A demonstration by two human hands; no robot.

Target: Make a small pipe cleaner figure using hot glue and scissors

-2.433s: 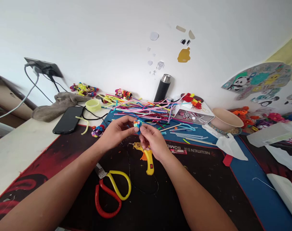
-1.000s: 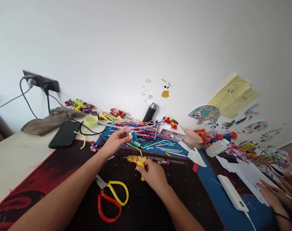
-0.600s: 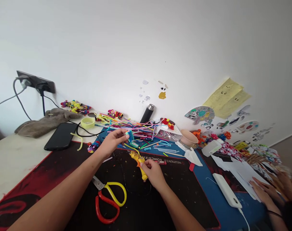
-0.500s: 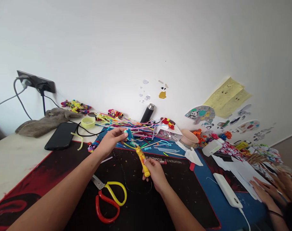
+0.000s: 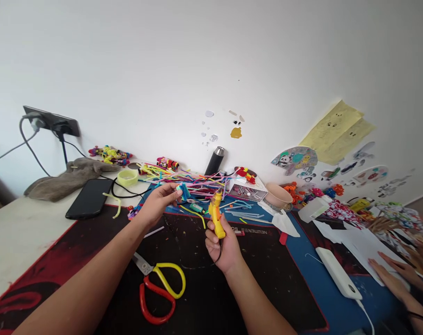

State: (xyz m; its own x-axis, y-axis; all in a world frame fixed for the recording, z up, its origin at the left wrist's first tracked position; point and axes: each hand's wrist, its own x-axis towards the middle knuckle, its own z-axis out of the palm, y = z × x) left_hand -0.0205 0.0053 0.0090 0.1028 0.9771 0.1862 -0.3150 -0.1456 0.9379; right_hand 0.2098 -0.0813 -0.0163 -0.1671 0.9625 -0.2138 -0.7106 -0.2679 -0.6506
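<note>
My left hand point(image 5: 161, 203) pinches a small blue fuzzy piece point(image 5: 184, 191), which looks like bent pipe cleaner with a pale tip. My right hand point(image 5: 223, 242) is wrapped round a yellow glue gun point(image 5: 215, 216), its nozzle pointing up and away from me. A dark cord leaves the gun's lower end and runs over the black mat point(image 5: 253, 288). The blue piece and the nozzle are apart. Below my left forearm lie scissors point(image 5: 162, 288) with one red and one yellow handle. Behind both hands spreads a pile of coloured pipe cleaners point(image 5: 197, 184).
A black phone point(image 5: 89, 199) and a yellow tape roll point(image 5: 127, 177) lie left. Along the wall stand a black flask point(image 5: 214, 161) and a bowl point(image 5: 277, 196). To the right are a white power bank point(image 5: 338, 273) and another person's hands point(image 5: 389, 277) on paper.
My right hand has turned the glue gun more upright and drawn its nozzle away from the blue piece, to the right. My left hand has shifted slightly left.
</note>
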